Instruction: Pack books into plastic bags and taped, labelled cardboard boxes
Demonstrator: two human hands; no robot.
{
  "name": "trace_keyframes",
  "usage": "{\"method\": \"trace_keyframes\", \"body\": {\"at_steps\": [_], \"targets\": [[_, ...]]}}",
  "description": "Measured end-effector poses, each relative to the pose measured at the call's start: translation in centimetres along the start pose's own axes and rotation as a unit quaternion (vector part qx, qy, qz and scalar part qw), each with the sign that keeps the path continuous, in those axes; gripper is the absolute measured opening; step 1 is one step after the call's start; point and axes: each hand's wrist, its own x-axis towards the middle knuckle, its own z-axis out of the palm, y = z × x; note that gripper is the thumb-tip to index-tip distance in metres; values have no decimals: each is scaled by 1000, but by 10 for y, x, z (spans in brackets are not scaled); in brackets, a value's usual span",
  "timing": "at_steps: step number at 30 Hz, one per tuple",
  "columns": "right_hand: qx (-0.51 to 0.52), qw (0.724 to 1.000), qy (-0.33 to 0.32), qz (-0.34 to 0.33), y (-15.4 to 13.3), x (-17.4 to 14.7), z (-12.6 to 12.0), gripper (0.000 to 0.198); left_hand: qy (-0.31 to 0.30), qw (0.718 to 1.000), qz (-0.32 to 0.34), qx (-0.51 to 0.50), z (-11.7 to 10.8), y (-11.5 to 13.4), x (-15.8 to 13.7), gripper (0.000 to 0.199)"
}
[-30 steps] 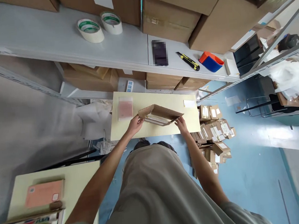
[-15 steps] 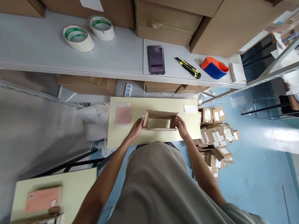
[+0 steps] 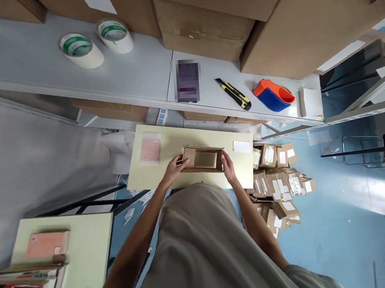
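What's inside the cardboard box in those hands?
Inside the cardboard box I see brown walls and, it seems, the pale table showing through. Its left flap covers whatever is underneath.

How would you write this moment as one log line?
left hand: holds open box, left end; right hand: holds box, right end; rest: cutter and tape rolls on shelf
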Motion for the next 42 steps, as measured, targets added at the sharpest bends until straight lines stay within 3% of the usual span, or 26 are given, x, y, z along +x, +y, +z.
{"method": "trace_keyframes", "body": {"at_steps": [4,8,11,13,16,19,23,26,31,37,42], "targets": [[28,999,-13,30,9,-6,-17,100,-6,1000,-6,6,-2,2,-4,101],[60,996,-63,17,10,-17,-37,109,-54,998,7,-9,-18,5,-21,110],[53,994,-96,3,9,-20,-41,128,-94,995,36,26,-25,11,-29,123],[38,995,-96,-3,7,-17,-37,131,-78,994,45,67,-24,15,-27,127],[4,997,-77,-14,2,-12,-30,117,-27,987,66,143,-18,24,-17,120],[-33,997,-56,-40,-5,-10,-28,94,-8,974,103,202,-13,31,-7,97],[-67,994,-52,-65,-11,-14,-30,67,-5,966,132,222,-12,29,-4,62],[-95,990,-65,-77,-9,-18,-29,51,-2,967,140,213,-10,20,-8,48],[-108,990,-52,-76,-2,-22,-24,48,15,970,144,197,-4,11,-15,51],[-115,988,-32,-100,-3,-21,-25,49,20,975,148,167,-5,17,-23,61],[-124,987,-31,-98,-1,-17,-25,47,21,964,184,189,-7,19,-23,42]]}}
